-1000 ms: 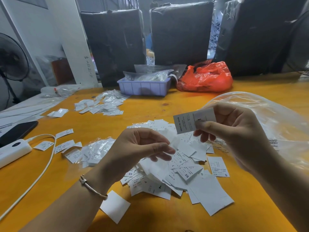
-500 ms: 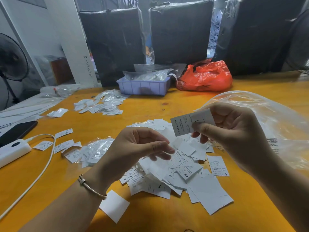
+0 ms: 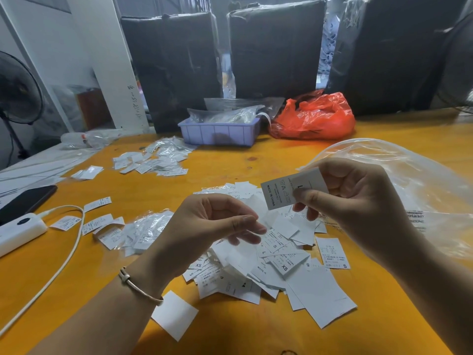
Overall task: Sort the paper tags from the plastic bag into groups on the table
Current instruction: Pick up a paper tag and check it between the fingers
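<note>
Right hand: your right hand [image 3: 358,198] is raised above the table and pinches one paper tag [image 3: 286,187] between thumb and fingers; the print reads "MADE IN CHINA" and a large "L".
Left hand: your left hand [image 3: 204,226] hovers over the loose heap with its fingers loosely curled, thumb toward the fingertips; it holds nothing that you can see.
Wrist: a thin bracelet [image 3: 139,288] sits on your left wrist.
Loose heap: a pile of tags [image 3: 268,265] lies on the orange table [image 3: 230,165] under and between your hands, with sizes "XS", "S" and "L" readable on several.
Stray tag: one blank white tag [image 3: 174,317] lies apart, just beside your left forearm.
Plastic bag: the clear plastic bag [image 3: 422,180] lies on the table behind and to the right of your right hand.
Sorted groups: a far group [image 3: 153,161] lies near the left back of the table; a nearer group [image 3: 122,231], partly in clear wrap, lies left of your left hand.
Back edge: a lilac tray [image 3: 217,133] with clear packets stands beside a red bag [image 3: 314,117].
Left edge: a white power bank [image 3: 18,230] with its cable [image 3: 66,254] and a dark phone [image 3: 25,201].
</note>
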`<state>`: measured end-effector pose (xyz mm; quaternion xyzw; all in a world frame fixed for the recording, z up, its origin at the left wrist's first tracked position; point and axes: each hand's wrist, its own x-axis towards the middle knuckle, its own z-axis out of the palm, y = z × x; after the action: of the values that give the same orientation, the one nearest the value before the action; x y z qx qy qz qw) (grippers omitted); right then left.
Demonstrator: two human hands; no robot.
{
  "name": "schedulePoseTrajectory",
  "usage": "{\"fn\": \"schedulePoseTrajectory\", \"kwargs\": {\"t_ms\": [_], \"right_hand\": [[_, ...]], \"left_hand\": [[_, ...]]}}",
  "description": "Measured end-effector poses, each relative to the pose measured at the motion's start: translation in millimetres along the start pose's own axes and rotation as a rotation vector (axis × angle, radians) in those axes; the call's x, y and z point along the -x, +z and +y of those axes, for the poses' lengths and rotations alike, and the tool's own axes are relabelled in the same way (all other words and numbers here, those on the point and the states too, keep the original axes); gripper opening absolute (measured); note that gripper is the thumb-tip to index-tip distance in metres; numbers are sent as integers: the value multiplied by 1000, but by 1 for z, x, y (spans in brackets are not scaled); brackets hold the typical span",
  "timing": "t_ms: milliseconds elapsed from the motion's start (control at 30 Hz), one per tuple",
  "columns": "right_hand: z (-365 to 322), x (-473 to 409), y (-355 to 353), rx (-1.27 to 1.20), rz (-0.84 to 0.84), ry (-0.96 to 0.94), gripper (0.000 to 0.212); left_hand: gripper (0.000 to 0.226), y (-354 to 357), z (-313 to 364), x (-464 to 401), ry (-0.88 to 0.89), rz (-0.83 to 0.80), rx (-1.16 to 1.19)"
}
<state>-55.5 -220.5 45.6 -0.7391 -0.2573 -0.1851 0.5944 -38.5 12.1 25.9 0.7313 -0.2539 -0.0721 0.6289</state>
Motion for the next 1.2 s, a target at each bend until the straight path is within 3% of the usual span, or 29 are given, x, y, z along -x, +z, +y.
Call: {"fn": "schedulePoseTrajectory", "kwargs": {"t_ms": [533,767,933,1000,1067,1200], "right_hand": [[-2,1,1,17,-37,15,15],[0,3,6,66,-153,63,13],[-3,0,1,-96,-2,20,16],[-4,0,-2,-147,69,5,26],[-2,0,-2,-57,134,-11,42],[5,0,5,156,158,14,37]], "left_hand": [[14,1,2,0,3,27,-24],[14,2,2,1,-12,22,-6],[12,2,2,1,9,25,-15],[13,2,2,1,16,37,-22],[15,3,2,1,29,53,-26],[17,3,2,1,69,86,-17]]}}
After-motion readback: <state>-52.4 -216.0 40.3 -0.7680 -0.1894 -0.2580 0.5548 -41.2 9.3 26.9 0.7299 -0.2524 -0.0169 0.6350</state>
